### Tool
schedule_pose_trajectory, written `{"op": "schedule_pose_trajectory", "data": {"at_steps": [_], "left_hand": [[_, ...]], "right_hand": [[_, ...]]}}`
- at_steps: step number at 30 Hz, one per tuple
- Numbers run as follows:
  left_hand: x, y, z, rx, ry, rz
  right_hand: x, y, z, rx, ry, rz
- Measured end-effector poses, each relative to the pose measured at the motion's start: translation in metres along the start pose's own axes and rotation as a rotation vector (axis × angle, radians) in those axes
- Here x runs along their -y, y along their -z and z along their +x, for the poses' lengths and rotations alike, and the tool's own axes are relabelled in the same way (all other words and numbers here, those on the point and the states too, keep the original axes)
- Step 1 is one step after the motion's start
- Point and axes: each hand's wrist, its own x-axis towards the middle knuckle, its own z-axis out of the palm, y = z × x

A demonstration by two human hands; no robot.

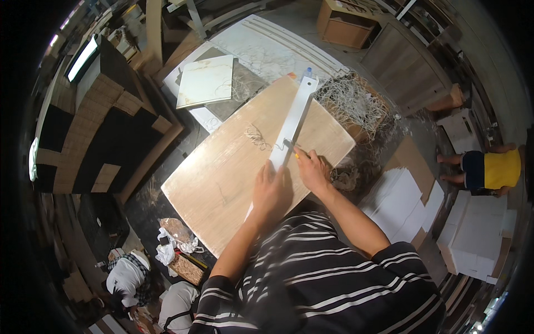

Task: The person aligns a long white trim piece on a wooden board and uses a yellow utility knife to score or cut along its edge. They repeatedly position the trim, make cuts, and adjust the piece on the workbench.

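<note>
Long axis slanting far-right, the white bar (pixel 295 116) is pinched by the left grip (pixel 271 192), a small tool (pixel 297 156) by the right grip (pixel 314 171).

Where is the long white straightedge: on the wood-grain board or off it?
On: the straightedge lies across the board, left hand over it, far end past the edge.

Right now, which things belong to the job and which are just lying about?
In use:
tan board
white bar, under left hand
partly yellow tool, in right hand

Apparently lying about:
tangled strips
marbled panel
cardboard box
</note>
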Motion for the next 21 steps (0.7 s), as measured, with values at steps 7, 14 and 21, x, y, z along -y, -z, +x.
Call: {"op": "schedule_pose_trajectory", "data": {"at_steps": [7, 14, 21], "left_hand": [[-0.008, 0.005, 0.004, -0.024, 0.062, -0.059], [-0.011, 0.007, 0.006, 0.002, 0.034, 0.013], [-0.006, -0.001, 0.002, -0.002, 0.043, 0.028]], "right_hand": [[0.003, -0.008, 0.009, -0.107, -0.053, 0.081], [0.003, -0.009, 0.012, -0.069, -0.055, -0.030], [-0.005, 0.000, 0.044, -0.046, -0.109, -0.019]]}}
